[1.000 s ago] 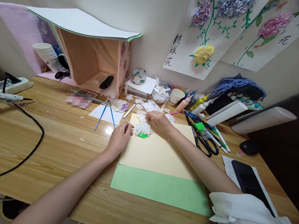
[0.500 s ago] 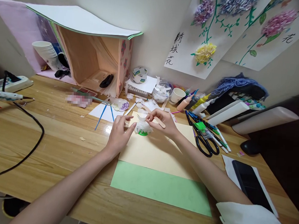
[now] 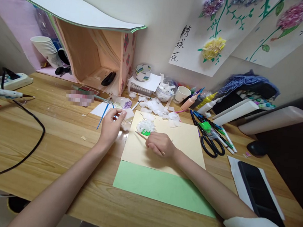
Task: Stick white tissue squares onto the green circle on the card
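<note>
My right hand [image 3: 161, 144] is closed round a flat wooden craft stick [image 3: 141, 134], whose tip points left over the cream paper [image 3: 186, 139]. Just above the stick sits a white flower of paper bits [image 3: 146, 125] on a green base [image 3: 146, 133]. To the left, my left hand [image 3: 111, 124] hovers by the cream sheet's edge with its fingers curled and thumb drawn in. Anything between those fingers is too small or hidden to make out. Torn white paper pieces [image 3: 155, 107] lie behind the flower.
Green paper [image 3: 162, 189] lies under the cream sheet's front. Black-handled scissors [image 3: 211, 146] and pens rest right, near a phone [image 3: 258, 192]. Paint bottles [image 3: 190, 103] and a paper cup [image 3: 181, 94] stand behind. A glue gun [image 3: 6, 93] and black cable [image 3: 41, 127] are left.
My right hand has drawn back from the flower toward me, the stick still in it. The left hand has moved left and away, its fingers now more curled. The view has shifted slightly.
</note>
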`<move>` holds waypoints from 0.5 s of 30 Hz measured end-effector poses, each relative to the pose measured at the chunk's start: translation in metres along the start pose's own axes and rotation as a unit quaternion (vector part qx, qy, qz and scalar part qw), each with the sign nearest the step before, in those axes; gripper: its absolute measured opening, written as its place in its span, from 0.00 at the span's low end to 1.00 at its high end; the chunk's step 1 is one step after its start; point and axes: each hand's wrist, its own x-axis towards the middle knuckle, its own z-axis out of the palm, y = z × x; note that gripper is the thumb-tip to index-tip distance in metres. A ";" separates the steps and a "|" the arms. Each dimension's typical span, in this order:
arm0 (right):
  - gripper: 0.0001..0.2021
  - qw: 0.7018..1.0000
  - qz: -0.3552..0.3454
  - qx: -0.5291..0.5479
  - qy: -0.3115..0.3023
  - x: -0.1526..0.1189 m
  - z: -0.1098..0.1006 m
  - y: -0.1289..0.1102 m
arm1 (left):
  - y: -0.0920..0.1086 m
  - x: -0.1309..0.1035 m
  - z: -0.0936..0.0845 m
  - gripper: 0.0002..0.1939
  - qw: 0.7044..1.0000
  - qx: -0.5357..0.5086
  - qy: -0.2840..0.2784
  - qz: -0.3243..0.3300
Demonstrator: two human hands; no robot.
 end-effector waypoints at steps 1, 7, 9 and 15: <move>0.20 0.999 -0.027 -0.038 -0.015 -0.002 0.003 0.000 | 0.000 0.001 -0.001 0.10 1.000 -0.007 0.008 -0.005; 0.18 0.987 -0.049 -0.152 0.002 -0.006 0.008 0.001 | -0.008 0.000 0.005 0.10 0.999 0.025 -0.022 -0.031; 0.17 0.987 -0.039 -0.152 0.020 -0.007 0.007 0.002 | -0.011 -0.003 0.008 0.09 0.997 0.052 -0.035 -0.038; 0.16 0.995 0.023 -0.076 0.061 -0.009 0.004 0.001 | -0.011 -0.013 0.015 0.08 0.979 0.183 -0.089 -0.010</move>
